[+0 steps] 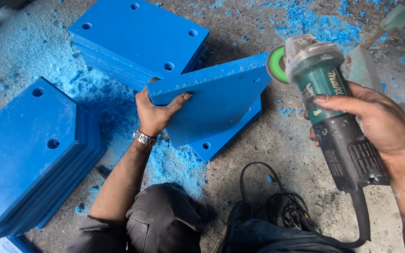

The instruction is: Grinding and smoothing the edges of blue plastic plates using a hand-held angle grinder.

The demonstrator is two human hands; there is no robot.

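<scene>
1. Two stacks of blue plates are sitting on the concrete floor [277, 154], one [29, 150] left of the tilted plate, one [139, 40] behind it.
2. The left hand [154, 111] is propping the tilted blue plate [212, 105] on edge, fingers clamped over its top rim, so the edge is facing the disc.
3. The right hand [376, 122] is wrapping fully round the green angle grinder [326, 100], right of that plate.
4. The grinder's black cable [277, 206] is coiling below the plate, and blue shavings [169, 164] are lying around it.

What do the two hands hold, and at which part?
The left hand grips the tilted blue plate at its upper left edge. The right hand holds the angle grinder around its body.
</scene>
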